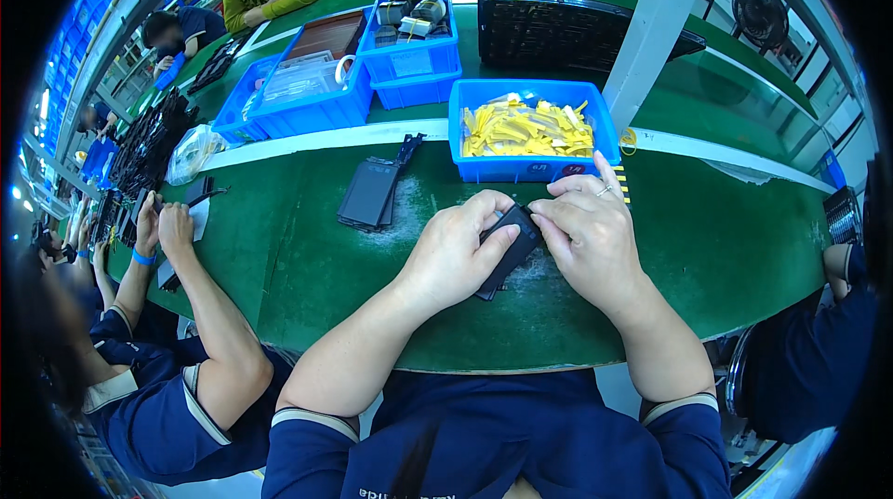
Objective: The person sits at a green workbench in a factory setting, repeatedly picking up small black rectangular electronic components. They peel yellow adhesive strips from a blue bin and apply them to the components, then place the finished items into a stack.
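Note:
My left hand (pixel 460 248) grips a flat black rectangular pack (pixel 512 243), thumb on its face and fingers behind it. At the pack's upper right corner, the thumb and fingers of my right hand (pixel 588 220) are pinched together; what lies between the fingertips is hidden. Under my hands, the edge of another dark flat piece (pixel 490 292) shows on the green table. Left of my hands lies a small stack of similar black packs (pixel 370 192), with thin dark strips sticking out at the top. A blue bin (pixel 530 169) of yellow strips (pixel 526 130) stands just beyond my hands.
Blue bins (pixel 312 113) with clear and brown parts and another bin (pixel 409 62) of wrapped bundles stand farther back. A grey post (pixel 660 34) rises behind the yellow-strip bin, near a large black tray (pixel 558 34). A co-worker's hands (pixel 160 225) work close on my left.

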A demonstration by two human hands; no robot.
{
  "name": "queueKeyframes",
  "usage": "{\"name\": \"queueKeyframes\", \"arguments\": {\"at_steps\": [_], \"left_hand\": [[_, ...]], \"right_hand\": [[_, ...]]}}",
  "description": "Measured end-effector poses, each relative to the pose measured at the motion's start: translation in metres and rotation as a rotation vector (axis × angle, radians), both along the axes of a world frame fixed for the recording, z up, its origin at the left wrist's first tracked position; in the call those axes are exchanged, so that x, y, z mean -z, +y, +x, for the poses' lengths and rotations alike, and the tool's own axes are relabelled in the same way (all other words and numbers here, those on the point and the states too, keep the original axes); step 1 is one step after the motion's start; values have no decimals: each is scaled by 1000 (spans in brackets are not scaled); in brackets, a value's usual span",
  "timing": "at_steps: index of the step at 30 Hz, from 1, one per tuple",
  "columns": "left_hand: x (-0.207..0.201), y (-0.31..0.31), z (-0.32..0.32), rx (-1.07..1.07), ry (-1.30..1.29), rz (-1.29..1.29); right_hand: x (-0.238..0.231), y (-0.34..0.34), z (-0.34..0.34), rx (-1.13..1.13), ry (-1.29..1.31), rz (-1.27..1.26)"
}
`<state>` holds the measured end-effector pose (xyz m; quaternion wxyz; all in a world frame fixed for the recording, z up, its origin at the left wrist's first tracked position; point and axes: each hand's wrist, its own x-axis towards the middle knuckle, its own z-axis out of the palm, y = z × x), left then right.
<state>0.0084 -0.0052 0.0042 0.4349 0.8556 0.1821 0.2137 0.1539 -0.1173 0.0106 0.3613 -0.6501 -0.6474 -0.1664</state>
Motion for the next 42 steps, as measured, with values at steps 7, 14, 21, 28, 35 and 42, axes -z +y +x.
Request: {"name": "queueKeyframes", "arguments": {"at_steps": [7,14,21,28,35,42], "left_hand": [[-1,-3,-1,36,21,25],[5,2,0,20,-52,-205],[5,9,-1,31,-61,-352],[7,12,-3,139,-250,-520],[-4,8,-6,151,-77,-238],[-1,3,-6,173,-58,35]], "right_hand": [[0,0,-6,60,35,-83],[-5,-2,-9,49,-176,24],[-13,-6,6,70,129,245],[-3,-3,39,-263,1377,-187],[-3,-4,16,-376,1298,-335],[-14,-7,20,-317,718,-414]]}}
